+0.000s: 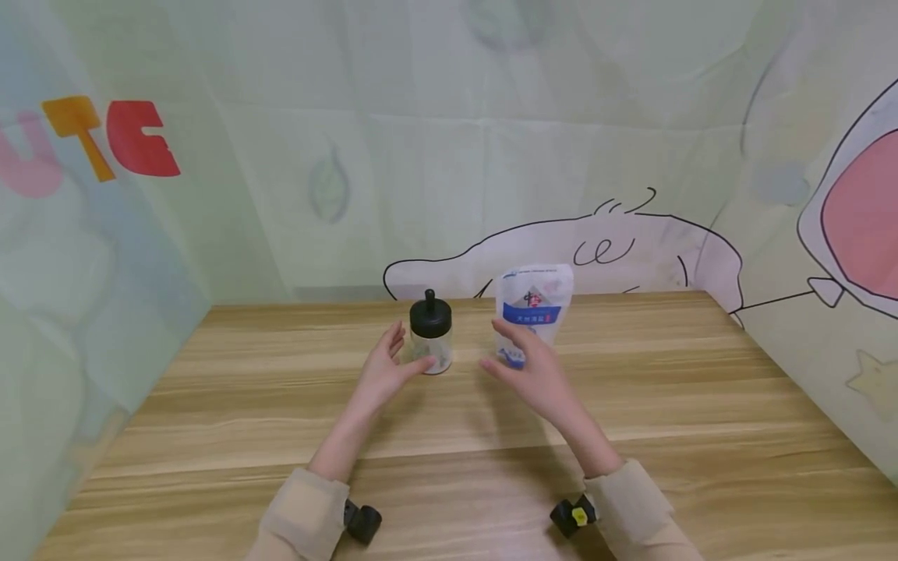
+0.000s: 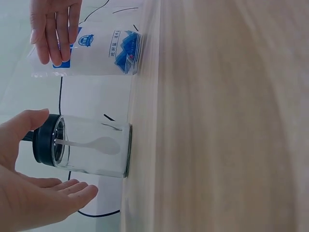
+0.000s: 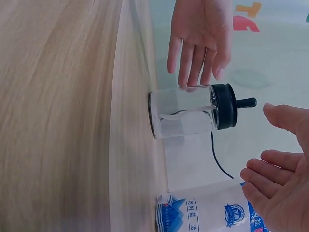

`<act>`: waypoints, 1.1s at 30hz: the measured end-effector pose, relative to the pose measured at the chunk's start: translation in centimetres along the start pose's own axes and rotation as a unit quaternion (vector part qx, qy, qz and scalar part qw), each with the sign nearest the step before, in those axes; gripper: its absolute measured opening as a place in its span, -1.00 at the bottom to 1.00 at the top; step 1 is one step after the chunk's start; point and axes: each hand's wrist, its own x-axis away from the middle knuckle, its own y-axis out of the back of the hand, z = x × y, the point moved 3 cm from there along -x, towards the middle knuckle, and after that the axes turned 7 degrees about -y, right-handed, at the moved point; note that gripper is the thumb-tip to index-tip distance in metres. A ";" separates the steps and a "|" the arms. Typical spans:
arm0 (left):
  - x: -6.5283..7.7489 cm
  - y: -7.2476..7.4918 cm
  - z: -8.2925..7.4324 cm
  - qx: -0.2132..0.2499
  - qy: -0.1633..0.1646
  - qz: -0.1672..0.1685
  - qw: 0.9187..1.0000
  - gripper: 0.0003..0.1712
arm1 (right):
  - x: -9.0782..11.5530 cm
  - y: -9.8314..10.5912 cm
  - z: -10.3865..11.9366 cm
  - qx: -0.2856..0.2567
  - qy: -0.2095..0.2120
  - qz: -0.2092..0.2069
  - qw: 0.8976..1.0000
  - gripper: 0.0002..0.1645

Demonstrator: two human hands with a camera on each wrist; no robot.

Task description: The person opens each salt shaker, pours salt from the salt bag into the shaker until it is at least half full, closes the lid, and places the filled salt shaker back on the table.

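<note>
A clear glass seasoning jar (image 1: 431, 351) with a black knobbed lid (image 1: 430, 316) stands upright on the table. Through its glass a white spoon (image 2: 104, 145) shows, reaching down from the lid. My left hand (image 1: 384, 368) is at the jar's left side, thumb and fingers spread around it without gripping. To the right stands a white and blue bag of salt (image 1: 534, 305), upright. My right hand (image 1: 536, 370) is in front of the bag, fingers extended and holding nothing; it hides part of the bag's lower front in the head view.
The wood-grain table (image 1: 449, 475) ends at a printed cloth backdrop (image 1: 295, 195) behind the jar and bag. Cloth also hangs along the left and right sides. A small black camera (image 1: 362, 523) is worn on the left wrist, and another camera (image 1: 571, 516) on the right.
</note>
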 end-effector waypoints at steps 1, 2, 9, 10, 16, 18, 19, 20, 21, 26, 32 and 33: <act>-0.1 0.0 0.0 0.003 0.000 -0.001 1.000 0.05 | 0.0 0.0 0.0 -0.002 -0.001 0.001 1.000 -0.20; -0.1 0.0 0.0 0.006 0.001 -0.001 1.000 0.05 | 0.0 0.0 0.1 -0.004 -0.002 0.001 1.000 -0.20; -0.3 0.1 0.3 0.017 0.007 -0.004 1.000 0.04 | -0.2 -0.2 0.3 -0.015 -0.005 0.004 1.000 -0.21; -0.3 0.2 0.2 0.017 0.007 -0.004 1.000 0.04 | -0.2 -0.3 0.3 -0.017 -0.005 0.005 1.000 -0.21; -0.8 0.4 0.4 0.033 0.012 -0.001 0.999 0.05 | -0.5 -0.6 0.3 -0.030 -0.002 0.006 1.000 -0.21; -1.0 0.6 0.6 0.039 0.013 0.000 0.999 0.06 | -0.6 -0.8 0.3 -0.035 -0.004 0.006 0.999 -0.21; -1.1 0.6 0.6 0.039 0.013 0.001 0.999 0.07 | -0.7 -0.8 0.3 -0.038 -0.006 0.006 0.999 -0.21; -1.2 0.6 0.6 0.039 0.014 0.002 0.999 0.07 | -0.8 -0.9 0.3 -0.040 -0.008 0.005 0.999 -0.21; -1.3 0.7 0.7 0.040 0.016 0.003 0.999 0.07 | -0.8 -1.0 0.3 -0.042 -0.009 0.005 0.999 -0.21; -1.5 0.7 0.8 0.037 0.023 0.007 0.999 0.07 | -1.2 -1.3 0.2 -0.055 -0.007 0.002 0.998 -0.24; -1.5 0.8 0.7 0.038 0.025 0.012 0.999 0.06 | -1.5 -1.5 0.2 -0.061 -0.012 -0.002 0.998 -0.27; -1.5 0.8 0.7 0.040 0.024 0.012 0.999 0.05 | -1.6 -1.5 0.2 -0.061 -0.013 -0.003 0.998 -0.27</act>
